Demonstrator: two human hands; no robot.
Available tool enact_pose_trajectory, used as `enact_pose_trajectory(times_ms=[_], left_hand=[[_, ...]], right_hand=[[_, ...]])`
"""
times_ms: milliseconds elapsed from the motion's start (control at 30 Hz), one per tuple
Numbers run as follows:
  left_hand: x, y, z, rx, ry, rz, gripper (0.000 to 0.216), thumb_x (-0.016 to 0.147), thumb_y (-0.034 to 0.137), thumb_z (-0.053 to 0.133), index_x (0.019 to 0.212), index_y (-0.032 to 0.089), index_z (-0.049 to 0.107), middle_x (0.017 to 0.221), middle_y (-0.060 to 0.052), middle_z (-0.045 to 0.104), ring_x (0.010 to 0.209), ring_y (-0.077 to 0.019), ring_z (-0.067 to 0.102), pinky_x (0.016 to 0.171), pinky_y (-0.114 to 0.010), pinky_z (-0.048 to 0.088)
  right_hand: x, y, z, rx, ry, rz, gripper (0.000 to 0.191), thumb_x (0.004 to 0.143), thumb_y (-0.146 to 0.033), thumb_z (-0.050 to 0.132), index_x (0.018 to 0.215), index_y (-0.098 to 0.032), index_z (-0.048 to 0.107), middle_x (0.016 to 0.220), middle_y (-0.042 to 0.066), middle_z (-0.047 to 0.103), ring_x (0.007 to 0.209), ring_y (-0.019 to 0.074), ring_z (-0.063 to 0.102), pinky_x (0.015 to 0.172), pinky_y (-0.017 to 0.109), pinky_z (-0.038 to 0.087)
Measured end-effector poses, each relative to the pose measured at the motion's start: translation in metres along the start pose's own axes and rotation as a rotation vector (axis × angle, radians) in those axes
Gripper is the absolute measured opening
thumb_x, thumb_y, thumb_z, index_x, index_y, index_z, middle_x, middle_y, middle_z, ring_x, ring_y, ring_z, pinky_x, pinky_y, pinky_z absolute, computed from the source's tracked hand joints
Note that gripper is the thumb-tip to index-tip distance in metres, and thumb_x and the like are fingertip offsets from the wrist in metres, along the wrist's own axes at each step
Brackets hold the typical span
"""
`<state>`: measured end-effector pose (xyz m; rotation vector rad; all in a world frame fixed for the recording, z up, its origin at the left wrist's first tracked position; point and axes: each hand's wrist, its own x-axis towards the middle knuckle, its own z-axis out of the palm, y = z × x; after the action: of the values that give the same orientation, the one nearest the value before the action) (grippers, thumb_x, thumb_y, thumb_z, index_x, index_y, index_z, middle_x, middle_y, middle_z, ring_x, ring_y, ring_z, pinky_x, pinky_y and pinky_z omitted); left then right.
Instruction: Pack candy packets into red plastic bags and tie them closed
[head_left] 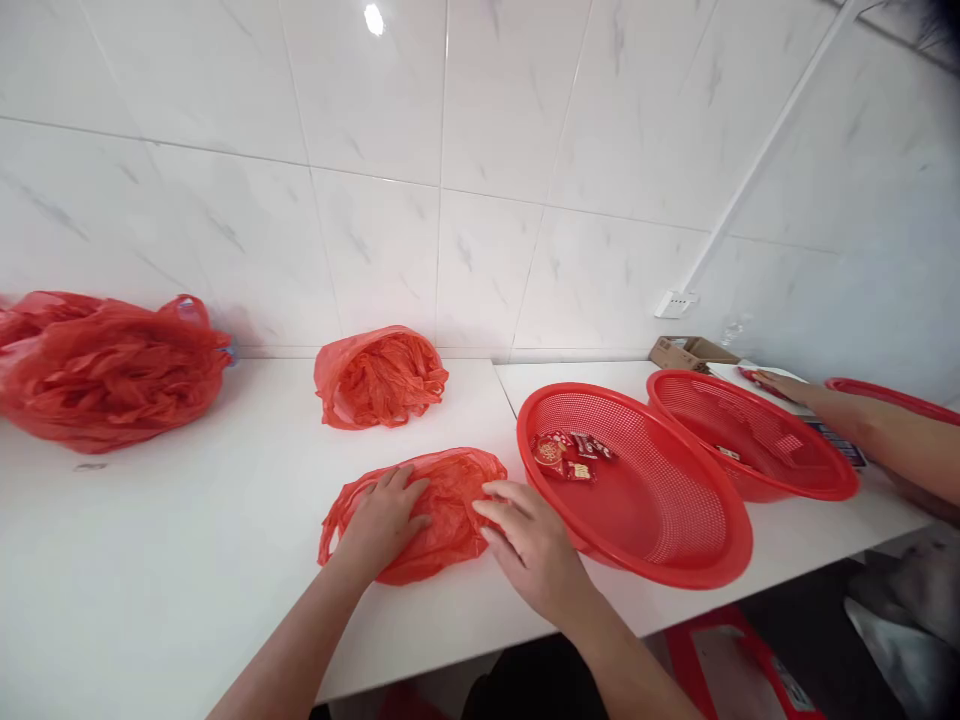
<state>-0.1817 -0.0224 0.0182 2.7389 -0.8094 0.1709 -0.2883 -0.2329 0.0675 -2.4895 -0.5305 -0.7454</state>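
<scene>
A red plastic bag (450, 500) lies spread out on the white table in front of me. My left hand (386, 520) rests on the bag's left part, palm down with the fingers stretched out. At the bag's right edge is my right hand (529, 545), its fingers apart and slightly bent; whether the fingertips touch the plastic I cannot tell. Just right of that hand stands a red perforated basket (637, 570), with several small wrapped snack packets (566, 460) on its far left side.
Behind the bag lies a bundle of red bags (382, 380), and a bigger heap (112, 370) sits far left. A second red basket (757, 480) stands to the right. Beyond it a co-worker's hand (780, 385) is over a white surface near a cardboard box (686, 352).
</scene>
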Motion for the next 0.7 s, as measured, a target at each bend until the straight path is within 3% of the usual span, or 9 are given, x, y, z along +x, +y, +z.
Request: enact_pose_trajectory(times_ms=[67, 133, 233, 300, 467, 567, 633, 700], left_hand=[[0.002, 0.0, -0.008, -0.006, 0.078, 0.017, 0.038, 0.085, 0.03, 0.047, 0.121, 0.025, 0.057, 0.134, -0.01, 0.051, 0.119, -0.028, 0.049, 0.095, -0.044, 0.042], [0.0, -0.004, -0.02, -0.023, 0.192, 0.016, 0.036, 0.088, 0.032, 0.043, 0.119, 0.025, 0.058, 0.129, -0.008, 0.055, 0.114, -0.0268, 0.052, 0.094, -0.043, 0.043], [-0.01, -0.024, -0.037, -0.048, 0.36, -0.084, 0.04, 0.086, 0.04, 0.044, 0.117, 0.023, 0.06, 0.127, -0.011, 0.055, 0.113, -0.0295, 0.051, 0.096, -0.045, 0.041], [-0.022, -0.042, -0.042, -0.07, 0.381, -0.251, 0.051, 0.08, 0.049, 0.049, 0.121, 0.021, 0.057, 0.129, -0.014, 0.051, 0.115, -0.0339, 0.049, 0.097, -0.049, 0.04], [-0.054, -0.072, -0.035, -0.393, 0.172, -0.593, 0.079, 0.069, 0.065, 0.055, 0.134, 0.022, 0.043, 0.124, -0.016, 0.049, 0.106, -0.0332, 0.057, 0.082, -0.047, 0.051], [-0.063, -0.065, -0.026, -0.528, 0.129, -0.665, 0.087, 0.067, 0.066, 0.056, 0.137, 0.022, 0.035, 0.123, -0.017, 0.05, 0.096, -0.0306, 0.062, 0.073, -0.044, 0.054], [-0.066, -0.054, -0.023, -0.574, 0.122, -0.681, 0.089, 0.067, 0.066, 0.056, 0.139, 0.021, 0.031, 0.123, -0.016, 0.051, 0.092, -0.0293, 0.064, 0.074, -0.044, 0.054], [-0.067, -0.042, -0.022, -0.611, 0.141, -0.687, 0.087, 0.069, 0.064, 0.056, 0.14, 0.022, 0.03, 0.122, -0.016, 0.053, 0.094, -0.0294, 0.064, 0.076, -0.044, 0.053]], right_hand=[[0.002, 0.001, -0.037, -0.011, 0.036, 0.006, 0.029, 0.087, -0.018, 0.051, 0.112, -0.026, 0.062, 0.117, 0.007, 0.059, 0.109, 0.0207, 0.055, 0.094, 0.038, 0.047], [0.009, 0.019, -0.069, -0.047, 0.006, 0.139, 0.027, 0.087, -0.024, 0.052, 0.111, -0.028, 0.063, 0.121, 0.005, 0.058, 0.113, 0.0213, 0.054, 0.096, 0.038, 0.045], [0.023, 0.073, -0.101, -0.041, -0.127, 0.425, 0.034, 0.085, -0.03, 0.052, 0.119, -0.03, 0.058, 0.129, 0.003, 0.053, 0.118, 0.0211, 0.051, 0.097, 0.036, 0.044], [0.03, 0.116, -0.109, -0.072, -0.291, 0.545, 0.048, 0.08, -0.034, 0.059, 0.128, -0.027, 0.052, 0.134, 0.006, 0.049, 0.121, 0.0236, 0.048, 0.1, 0.036, 0.041], [0.036, 0.196, -0.098, -0.17, -0.601, 0.771, 0.103, 0.061, -0.049, 0.076, 0.147, -0.022, 0.026, 0.148, 0.015, 0.03, 0.132, 0.0337, 0.034, 0.103, 0.043, 0.035], [0.044, 0.212, -0.078, -0.159, -0.682, 0.857, 0.111, 0.062, -0.07, 0.066, 0.149, -0.024, 0.016, 0.152, 0.016, 0.023, 0.136, 0.0359, 0.027, 0.105, 0.048, 0.031], [0.051, 0.214, -0.063, -0.162, -0.697, 0.912, 0.109, 0.063, -0.08, 0.053, 0.149, -0.024, 0.018, 0.153, 0.017, 0.02, 0.136, 0.0378, 0.025, 0.106, 0.051, 0.029], [0.057, 0.212, -0.049, -0.151, -0.704, 0.933, 0.109, 0.061, -0.083, 0.051, 0.147, -0.023, 0.024, 0.15, 0.018, 0.027, 0.133, 0.0383, 0.032, 0.103, 0.051, 0.032]])
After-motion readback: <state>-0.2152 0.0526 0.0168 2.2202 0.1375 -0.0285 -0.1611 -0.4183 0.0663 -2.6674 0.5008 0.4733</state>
